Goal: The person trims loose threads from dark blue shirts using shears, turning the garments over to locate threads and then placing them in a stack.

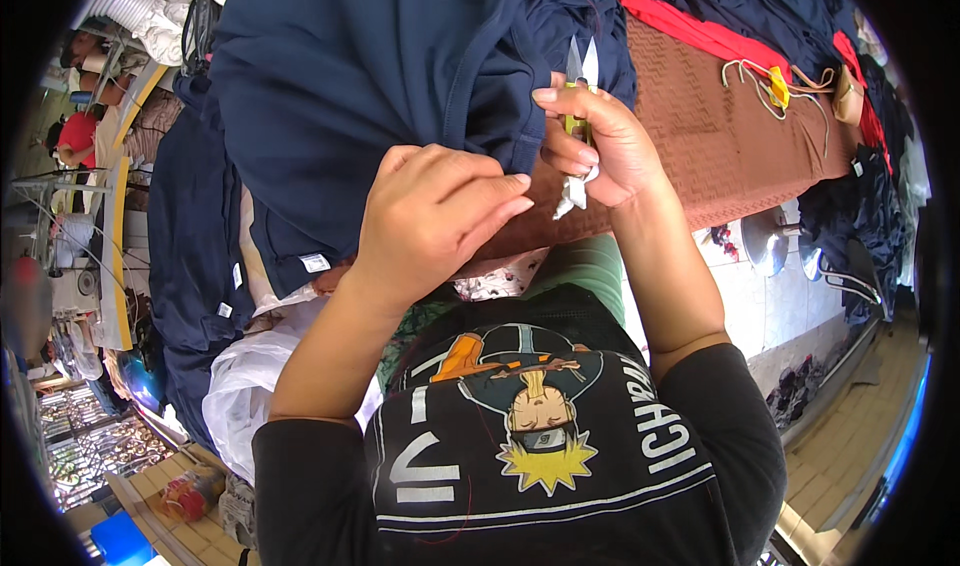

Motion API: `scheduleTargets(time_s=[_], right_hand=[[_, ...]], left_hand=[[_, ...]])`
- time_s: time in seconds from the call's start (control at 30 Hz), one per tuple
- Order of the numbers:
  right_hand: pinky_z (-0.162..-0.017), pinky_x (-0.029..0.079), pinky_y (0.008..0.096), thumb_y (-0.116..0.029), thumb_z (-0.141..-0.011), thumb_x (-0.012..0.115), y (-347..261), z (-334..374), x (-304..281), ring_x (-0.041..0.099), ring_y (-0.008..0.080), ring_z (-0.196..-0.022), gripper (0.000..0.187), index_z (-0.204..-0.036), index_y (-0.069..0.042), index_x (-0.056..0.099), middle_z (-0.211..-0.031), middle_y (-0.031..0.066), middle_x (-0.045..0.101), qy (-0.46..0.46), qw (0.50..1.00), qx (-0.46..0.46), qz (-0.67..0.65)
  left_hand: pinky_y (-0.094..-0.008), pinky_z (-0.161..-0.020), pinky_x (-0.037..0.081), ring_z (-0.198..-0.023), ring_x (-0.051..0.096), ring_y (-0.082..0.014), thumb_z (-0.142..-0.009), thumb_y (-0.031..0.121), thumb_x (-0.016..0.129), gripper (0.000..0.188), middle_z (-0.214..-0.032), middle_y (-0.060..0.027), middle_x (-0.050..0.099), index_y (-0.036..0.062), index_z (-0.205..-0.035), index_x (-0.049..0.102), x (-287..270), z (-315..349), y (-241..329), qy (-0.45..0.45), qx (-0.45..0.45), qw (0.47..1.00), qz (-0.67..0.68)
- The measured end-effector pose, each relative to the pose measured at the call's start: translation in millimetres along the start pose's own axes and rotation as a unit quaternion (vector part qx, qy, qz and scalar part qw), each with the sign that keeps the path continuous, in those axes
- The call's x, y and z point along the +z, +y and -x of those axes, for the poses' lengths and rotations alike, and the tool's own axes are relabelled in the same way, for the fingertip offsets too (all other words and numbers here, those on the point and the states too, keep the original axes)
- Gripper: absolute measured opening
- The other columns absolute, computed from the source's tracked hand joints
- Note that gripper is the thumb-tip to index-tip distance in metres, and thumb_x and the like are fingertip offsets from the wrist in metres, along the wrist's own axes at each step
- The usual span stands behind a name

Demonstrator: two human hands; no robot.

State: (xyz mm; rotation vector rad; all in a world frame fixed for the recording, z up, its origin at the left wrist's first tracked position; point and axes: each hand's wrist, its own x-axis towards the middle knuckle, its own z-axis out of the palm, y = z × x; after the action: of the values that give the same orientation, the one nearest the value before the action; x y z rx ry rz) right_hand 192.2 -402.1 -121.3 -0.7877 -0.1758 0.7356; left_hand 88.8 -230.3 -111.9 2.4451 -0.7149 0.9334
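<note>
A large navy garment [350, 76] is bunched up in front of me, its seamed edge turned toward my hands. My left hand [430, 206] pinches that edge between thumb and fingers, at the garment's near right corner. Farther right, my right hand [615, 151] holds a pair of thread snips [590, 66] in the palm, blades pointing away from me and slightly apart. The snips have a yellow-green body, with white wrapping at the near end. The right thumb and index finger also meet the navy edge; how firmly they grip it I cannot tell.
Brown patterned cloth [700, 126] covers the work surface. On it lie a red fabric strip [690, 28] and cords with a yellow piece [778, 88]. More navy garments [185, 256] hang at left, above a white plastic bag [250, 396]. A person in red [78, 138] is far left.
</note>
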Motion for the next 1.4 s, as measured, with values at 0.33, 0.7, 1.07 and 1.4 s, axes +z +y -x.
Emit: scheduleTargets(time_s=[0.33, 0.7, 1.07, 1.4], right_hand=[[-0.042, 0.029, 0.0172, -0.011, -0.082, 0.073, 6.6, 1.8, 10.4, 0.036, 0.0002, -0.046, 0.014, -0.09, -0.002, 0.066, -0.072, -0.0026, 0.057, 0.071, 0.974, -0.149, 0.153], [-0.067, 0.055, 0.0303, 0.005, -0.072, 0.07, 8.9, 17.4, 18.9, 0.067, 0.0192, -0.081, 0.025, -0.094, -0.006, 0.067, -0.095, 0.0067, 0.065, 0.012, 0.68, -0.445, 0.582], [-0.067, 0.049, 0.0261, -0.005, -0.08, 0.071, -0.7, 22.4, 22.2, 0.062, 0.0132, -0.074, 0.018, -0.094, -0.001, 0.061, -0.082, 0.0065, 0.064, 0.03, 0.768, -0.387, 0.509], [-0.072, 0.05, 0.0337, -0.01, -0.076, 0.075, 4.5, 31.7, 18.0, 0.065, 0.0263, -0.082, 0.022, -0.094, -0.003, 0.062, -0.087, 0.01, 0.064, 0.022, 0.727, -0.392, 0.564]], left_hand=[[-0.0194, -0.064, 0.038, -0.067, 0.052, -0.0053, -0.075, 0.006, 0.077, 0.04, -0.092, -0.0022, 0.066, 0.0038, -0.111, 0.06, 11.5, -10.1, 9.0, 0.082, -0.265, 0.945, 0.172], [-0.0146, -0.054, 0.034, -0.062, 0.042, 0.0018, -0.084, 0.007, 0.071, 0.03, -0.072, 0.0092, 0.056, 0.0026, -0.114, 0.068, -4.3, -10.3, 1.5, 0.069, -0.402, 0.82, 0.402], [-0.0149, -0.053, 0.033, -0.061, 0.04, 0.0014, -0.082, 0.008, 0.072, 0.03, -0.072, 0.0082, 0.057, 0.0053, -0.111, 0.07, -0.3, -1.4, -1.5, 0.069, -0.385, 0.837, 0.383], [-0.0136, -0.055, 0.033, -0.063, 0.04, 0.0019, -0.083, 0.004, 0.071, 0.03, -0.076, 0.0087, 0.056, 0.0016, -0.113, 0.068, 0.6, -1.5, -0.8, 0.09, -0.394, 0.799, 0.445]])
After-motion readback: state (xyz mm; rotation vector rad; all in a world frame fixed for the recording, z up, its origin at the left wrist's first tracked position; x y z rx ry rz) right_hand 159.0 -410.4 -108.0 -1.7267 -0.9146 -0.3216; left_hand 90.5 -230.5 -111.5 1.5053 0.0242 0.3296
